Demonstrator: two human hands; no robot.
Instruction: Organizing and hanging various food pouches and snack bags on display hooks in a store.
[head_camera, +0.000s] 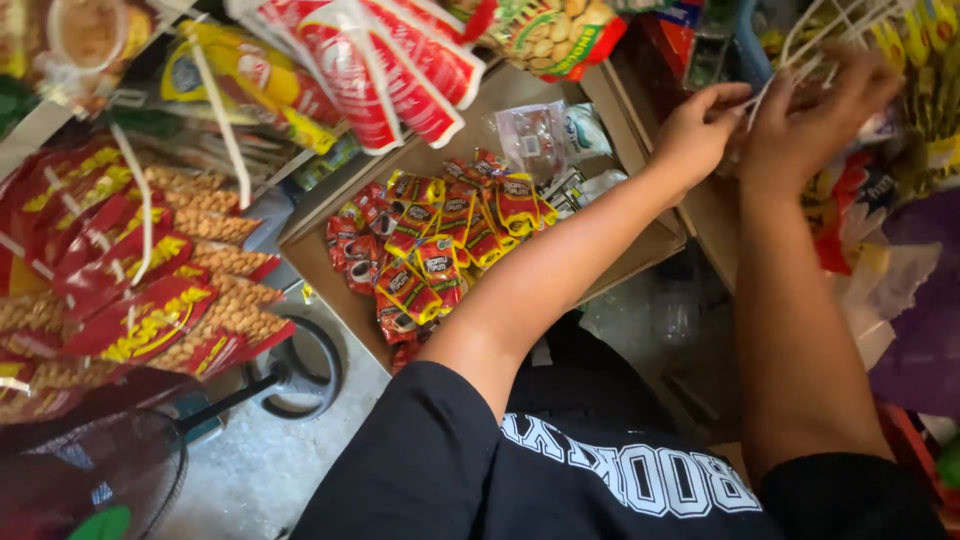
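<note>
left hand (695, 130) fingers pinching white wire rack (810, 45), right hand (815, 115) gripping it, wires slanting up-right

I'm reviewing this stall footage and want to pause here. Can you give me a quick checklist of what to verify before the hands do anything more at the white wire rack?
1. Both hands at the rack: ok. The left hand and right hand are raised to the white wire rack.
2. Grip on the wires: cannot tell. The fingers are blurred.
3. Anything held in either hand: cannot tell.
4. Cardboard box below within reach: ok. It lies open under the left arm.
5. Small red and yellow sachets available: ok. A pile lies loose in the box.
6. Hanging snack packs clear of the arms: ok. They hang to the left, apart from both arms.
</note>
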